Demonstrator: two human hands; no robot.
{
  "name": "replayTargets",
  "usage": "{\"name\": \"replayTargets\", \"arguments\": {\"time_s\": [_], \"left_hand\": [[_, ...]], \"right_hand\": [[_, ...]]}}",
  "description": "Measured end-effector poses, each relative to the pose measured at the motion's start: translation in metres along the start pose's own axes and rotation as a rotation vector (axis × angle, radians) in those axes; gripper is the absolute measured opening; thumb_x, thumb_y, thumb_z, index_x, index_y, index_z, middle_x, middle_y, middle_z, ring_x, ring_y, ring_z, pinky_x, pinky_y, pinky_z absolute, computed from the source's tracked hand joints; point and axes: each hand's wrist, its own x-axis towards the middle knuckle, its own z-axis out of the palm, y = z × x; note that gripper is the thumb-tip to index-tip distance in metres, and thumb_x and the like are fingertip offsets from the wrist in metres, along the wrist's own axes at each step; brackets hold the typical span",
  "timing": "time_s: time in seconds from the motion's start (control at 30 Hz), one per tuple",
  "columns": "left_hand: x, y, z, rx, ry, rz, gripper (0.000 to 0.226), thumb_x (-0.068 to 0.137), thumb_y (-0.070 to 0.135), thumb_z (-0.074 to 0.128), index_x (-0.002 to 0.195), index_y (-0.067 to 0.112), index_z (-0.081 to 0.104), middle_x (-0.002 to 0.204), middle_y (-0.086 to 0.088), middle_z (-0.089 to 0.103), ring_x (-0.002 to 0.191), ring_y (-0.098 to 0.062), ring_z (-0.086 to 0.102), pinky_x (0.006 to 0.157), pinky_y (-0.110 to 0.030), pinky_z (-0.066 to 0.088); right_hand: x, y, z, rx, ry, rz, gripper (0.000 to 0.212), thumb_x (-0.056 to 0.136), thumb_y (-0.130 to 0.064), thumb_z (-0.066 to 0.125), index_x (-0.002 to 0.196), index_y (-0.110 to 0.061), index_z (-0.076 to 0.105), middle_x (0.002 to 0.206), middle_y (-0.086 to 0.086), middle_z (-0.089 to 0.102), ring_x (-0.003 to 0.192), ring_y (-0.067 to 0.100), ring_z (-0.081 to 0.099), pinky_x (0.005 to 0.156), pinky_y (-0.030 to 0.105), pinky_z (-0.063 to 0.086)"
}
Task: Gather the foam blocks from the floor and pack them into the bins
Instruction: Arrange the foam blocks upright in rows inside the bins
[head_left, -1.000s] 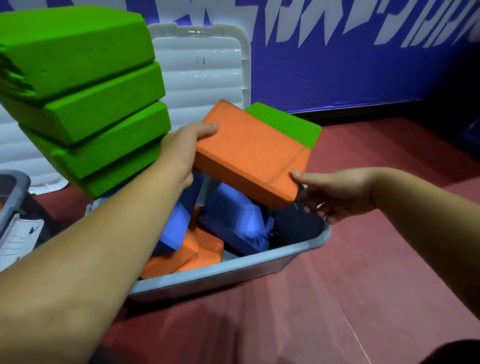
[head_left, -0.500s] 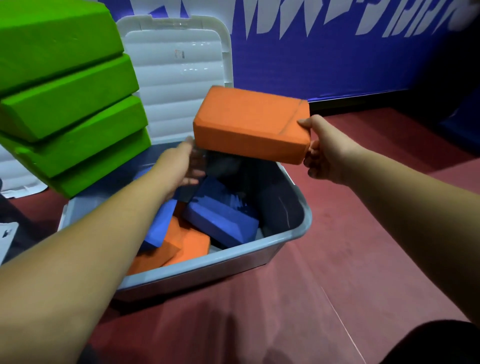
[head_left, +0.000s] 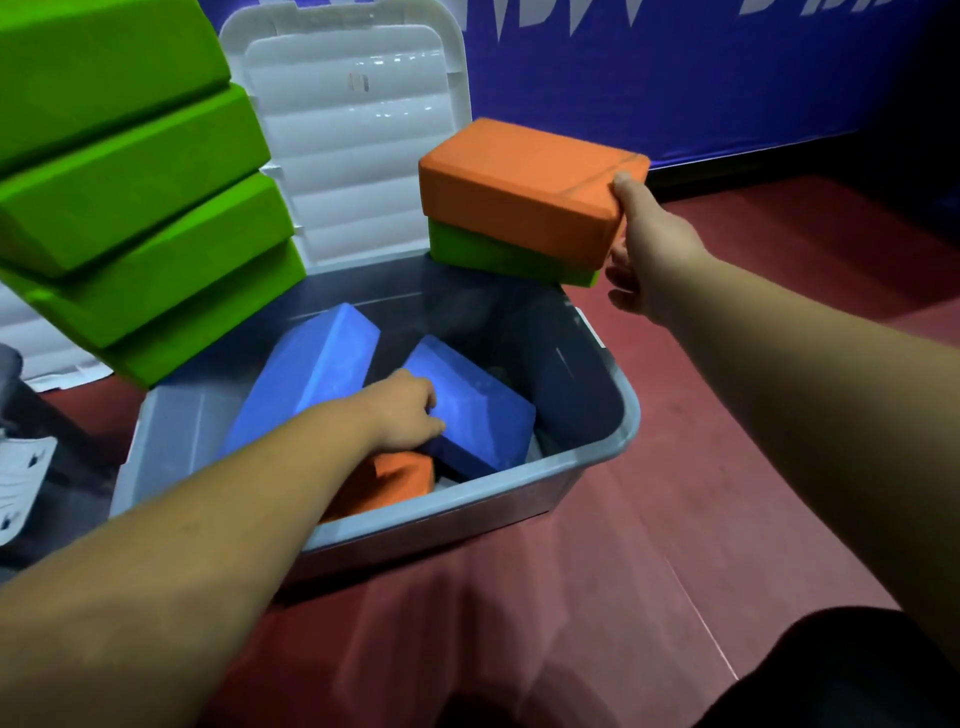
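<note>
Red floor (head_left: 675, 467) w/ a blue wall (head_left: 675, 78) at the far side, white lettering on it. Grey bin (head_left: 597, 457) sits centre, its white lid (head_left: 353, 156) standing upright behind the far rim.

R hand (head_left: 649, 244) holds an orange block (head_left: 519, 182) stacked on a green block (head_left: 493, 254), thumb curled over the orange block's top right corner, fingers tucked under the pair. Both blocks hang above the bin's far right corner, broad faces up, long axis running left-right, approx level.

L hand (head_left: 405, 410) is down in the bin, fingers curled over the near left edge of a blue block (head_left: 483, 415), which lies tilted; its long axis is hard to call. Second blue block (head_left: 311, 374) leans just left of it, long axis near-left to far-right. Another orange block (head_left: 400, 478) lies under the L wrist, mostly hidden.

Green stack (head_left: 130, 208), four blocks, fills the far left, tilted, long edges rising to the right; its support is out of view.
</note>
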Motion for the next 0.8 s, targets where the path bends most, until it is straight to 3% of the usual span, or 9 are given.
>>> {"name": "replayTargets", "arguments": {"time_s": [0.1, 0.23, 0.4, 0.47, 0.57, 0.63, 0.7, 0.77, 0.8], "left_hand": [[0.006, 0.002, 0.003, -0.052, 0.051, -0.146, 0.044, 0.092, 0.042, 0.068, 0.117, 0.008, 0.056, 0.129, -0.018, 0.050, 0.103, -0.033, 0.060, 0.080, -0.036, 0.046], [0.008, 0.013, 0.002, -0.068, 0.129, -0.274, 0.064, 0.096, 0.032, 0.065, 0.143, -0.002, 0.039, 0.143, -0.023, 0.044, 0.129, -0.038, 0.053, 0.093, -0.040, 0.046], [0.009, 0.026, -0.007, 0.242, 0.027, -0.315, 0.046, 0.109, 0.041, 0.045, 0.140, 0.008, 0.058, 0.146, -0.013, 0.055, 0.135, -0.035, 0.049, 0.103, -0.038, 0.042], [0.010, 0.030, -0.005, 0.368, -0.007, -0.286, 0.045, 0.111, 0.044, 0.042, 0.142, 0.013, 0.056, 0.146, -0.007, 0.055, 0.138, -0.032, 0.043, 0.103, -0.036, 0.037], [0.013, 0.028, -0.001, 0.343, 0.052, -0.243, 0.049, 0.108, 0.038, 0.046, 0.148, 0.010, 0.045, 0.147, -0.008, 0.052, 0.137, -0.034, 0.047, 0.104, -0.041, 0.041], [0.011, 0.020, 0.001, 0.129, 0.053, -0.278, 0.065, 0.099, 0.040, 0.057, 0.153, 0.011, 0.035, 0.144, -0.011, 0.055, 0.127, -0.036, 0.058, 0.099, -0.044, 0.049], [0.010, 0.011, 0.003, -0.145, -0.002, -0.352, 0.074, 0.093, 0.040, 0.065, 0.152, 0.014, 0.029, 0.125, -0.015, 0.064, 0.093, -0.036, 0.073, 0.076, -0.043, 0.059], [0.006, 0.004, 0.003, -0.373, -0.058, -0.375, 0.069, 0.090, 0.037, 0.069, 0.141, 0.013, 0.031, 0.101, -0.017, 0.070, 0.054, -0.032, 0.070, 0.054, -0.038, 0.059], [0.004, 0.002, 0.000, -0.430, -0.063, -0.363, 0.069, 0.088, 0.039, 0.072, 0.137, 0.012, 0.032, 0.089, -0.016, 0.073, 0.046, -0.029, 0.065, 0.050, -0.035, 0.056]], "right_hand": [[0.002, 0.007, -0.003, -0.039, 0.019, 0.046, 0.067, 0.090, -0.079, 0.038, 0.112, -0.021, 0.065, 0.093, -0.001, 0.070, 0.085, 0.023, 0.066, 0.079, 0.042, 0.053], [0.006, 0.037, -0.009, -0.275, -0.101, 0.159, 0.037, 0.101, -0.041, 0.039, 0.104, -0.013, 0.064, 0.081, 0.001, 0.065, 0.068, 0.021, 0.061, 0.067, 0.034, 0.053], [0.000, 0.048, -0.015, -0.733, -0.267, -0.094, 0.022, 0.100, -0.016, 0.058, 0.106, 0.000, 0.073, 0.089, 0.019, 0.072, 0.075, 0.028, 0.068, 0.070, 0.039, 0.063], [-0.002, 0.045, -0.013, -0.802, -0.292, -0.168, 0.022, 0.100, -0.013, 0.057, 0.103, 0.001, 0.074, 0.090, 0.021, 0.075, 0.077, 0.035, 0.072, 0.069, 0.043, 0.065], [-0.003, 0.045, -0.005, -0.985, -0.321, -0.284, 0.023, 0.098, -0.014, 0.056, 0.094, -0.006, 0.077, 0.080, 0.010, 0.078, 0.073, 0.032, 0.076, 0.063, 0.036, 0.064], [-0.004, 0.048, 0.005, -1.048, -0.368, -0.312, 0.022, 0.097, -0.016, 0.057, 0.093, -0.008, 0.077, 0.081, 0.007, 0.079, 0.070, 0.026, 0.077, 0.062, 0.032, 0.064], [-0.008, 0.052, 0.016, -1.086, -0.465, -0.314, 0.017, 0.096, -0.020, 0.062, 0.100, -0.016, 0.078, 0.084, 0.004, 0.079, 0.074, 0.020, 0.077, 0.070, 0.032, 0.064], [-0.014, 0.056, 0.028, -1.224, -0.551, -0.348, 0.017, 0.094, -0.027, 0.066, 0.107, -0.026, 0.078, 0.084, -0.006, 0.076, 0.078, 0.014, 0.074, 0.083, 0.032, 0.061], [-0.017, 0.059, 0.034, -1.307, -0.572, -0.375, 0.019, 0.094, -0.030, 0.066, 0.109, -0.029, 0.078, 0.083, -0.009, 0.074, 0.079, 0.012, 0.072, 0.085, 0.033, 0.059]]}}
